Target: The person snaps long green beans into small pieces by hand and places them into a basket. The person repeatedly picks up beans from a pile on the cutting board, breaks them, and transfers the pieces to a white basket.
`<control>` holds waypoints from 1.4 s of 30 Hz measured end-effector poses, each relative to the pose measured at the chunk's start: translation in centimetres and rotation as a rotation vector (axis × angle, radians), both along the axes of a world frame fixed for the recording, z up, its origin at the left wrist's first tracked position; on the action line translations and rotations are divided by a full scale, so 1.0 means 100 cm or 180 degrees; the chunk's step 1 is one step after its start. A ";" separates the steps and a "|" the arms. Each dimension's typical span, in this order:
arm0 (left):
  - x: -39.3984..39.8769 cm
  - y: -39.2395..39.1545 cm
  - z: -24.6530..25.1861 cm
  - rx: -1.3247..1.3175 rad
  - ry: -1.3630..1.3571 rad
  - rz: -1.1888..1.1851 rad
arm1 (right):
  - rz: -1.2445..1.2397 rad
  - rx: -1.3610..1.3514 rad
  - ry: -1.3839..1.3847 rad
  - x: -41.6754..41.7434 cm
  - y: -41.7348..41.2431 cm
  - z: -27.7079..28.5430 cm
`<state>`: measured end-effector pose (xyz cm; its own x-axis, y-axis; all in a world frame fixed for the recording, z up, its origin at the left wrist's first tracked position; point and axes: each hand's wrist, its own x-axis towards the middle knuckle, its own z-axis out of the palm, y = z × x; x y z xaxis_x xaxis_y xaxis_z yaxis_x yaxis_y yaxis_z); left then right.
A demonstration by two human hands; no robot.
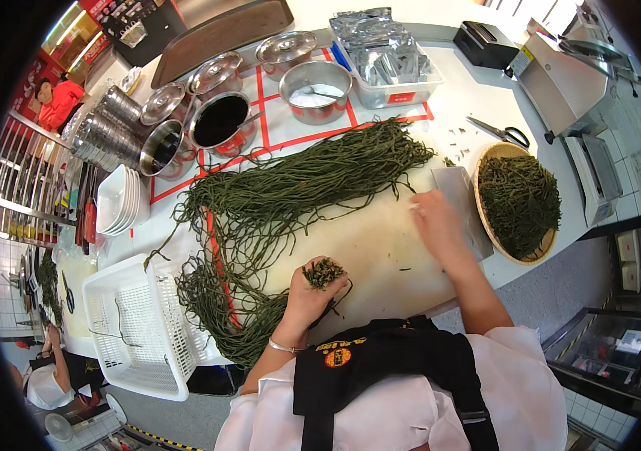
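Observation:
My left hand (310,293) is closed around a bundle of long green vegetable strands (325,273), their cut ends facing up. The rest of that bundle trails left over the edge of the pale cutting board (365,253). Over the board's right part is my right hand (433,217), fingers bent near a few stray strand ends; whether it pinches one cannot be told. A wide metal cleaver blade (458,208) lies beside it, its handle not visible. A large pile of long strands (309,169) stretches across the board's far side. Cut pieces fill a round woven basket (484,225) at the right.
A white perforated plastic basket (134,338) stands at the left, near stacked white dishes (120,200). Metal pots (315,93) and a bin of silver pouches (388,62) line the back. Black-handled scissors (503,132) lie at the right. A co-worker (47,375) is at the far left.

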<state>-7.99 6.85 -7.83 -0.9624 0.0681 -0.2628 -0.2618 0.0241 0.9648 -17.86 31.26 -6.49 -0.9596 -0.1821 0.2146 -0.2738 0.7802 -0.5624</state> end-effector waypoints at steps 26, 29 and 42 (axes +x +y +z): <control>0.009 0.003 -0.016 0.0141 0.0886 0.0189 | 0.2018 0.0626 0.1053 -0.112 -0.057 -0.013; 0.012 0.005 -0.010 0.0045 0.1061 0.0383 | 0.1991 0.0536 0.1256 -0.108 -0.057 -0.016; 0.019 0.001 -0.009 0.0057 0.1073 0.0485 | 0.1864 0.0366 0.1224 -0.067 -0.066 -0.021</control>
<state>-6.11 6.95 -8.73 -0.9942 -0.0809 0.0706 0.0715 -0.0084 0.9974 -24.57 24.70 -8.61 -0.5572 -0.6867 0.4670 -0.8290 0.4928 -0.2645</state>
